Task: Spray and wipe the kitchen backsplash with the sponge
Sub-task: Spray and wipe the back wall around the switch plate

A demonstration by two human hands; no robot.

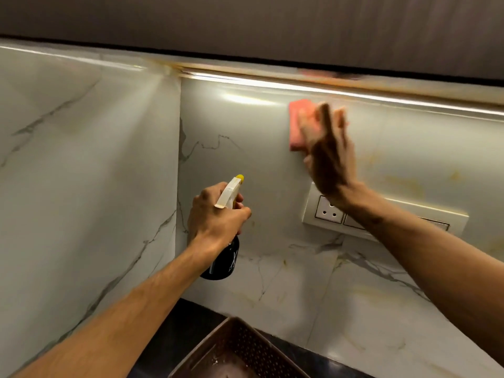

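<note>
A white marble backsplash [245,148] with grey veins and yellowish stains fills the view and turns a corner at the left. My right hand [328,154] presses a pink sponge [296,126] flat against the wall high up, just under the lit strip; the hand is blurred with motion. Lower and to the left, my left hand [215,216] grips a spray bottle [223,257] with a black body, a white trigger head and a yellow nozzle. The nozzle is aimed up at the wall.
A white socket and switch plate [327,211] sits on the wall under my right forearm. A dark upper cabinet [245,20] overhangs the wall. A brown perforated basket [240,350] stands on the black counter [188,320] below.
</note>
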